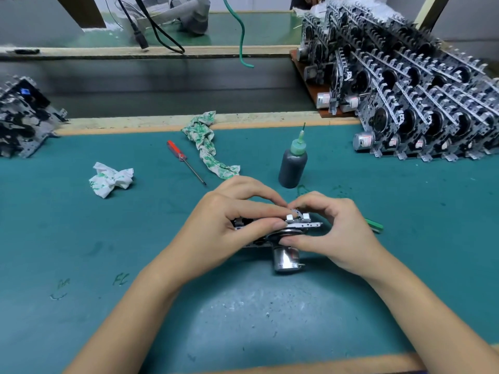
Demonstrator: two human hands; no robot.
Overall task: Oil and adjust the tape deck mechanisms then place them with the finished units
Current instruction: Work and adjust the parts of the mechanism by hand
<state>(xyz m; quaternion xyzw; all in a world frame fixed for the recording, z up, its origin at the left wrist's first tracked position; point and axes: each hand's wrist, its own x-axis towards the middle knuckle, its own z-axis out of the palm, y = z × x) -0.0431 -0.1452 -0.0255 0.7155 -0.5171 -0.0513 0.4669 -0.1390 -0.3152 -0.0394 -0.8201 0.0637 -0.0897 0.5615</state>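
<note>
Both hands hold 1 tape deck mechanism (280,230) at the middle of the teal bench (81,238), its silver motor (286,257) pointing toward the person. The left hand (232,222) grips its left side, fingers (259,209) curled over the top and thumb along the near edge. The right hand (332,230) pinches the right end, fingertips meeting the left ones over the white tabs on top. Just behind the hands stands a dark oil bottle (293,163) with a green nozzle. A red screwdriver (186,161), a long rag (208,144) and a crumpled tissue (112,179) lie to the left. Stacked mechanisms (421,103) fill the far right; another pile (21,117) sits at the far left.
</note>
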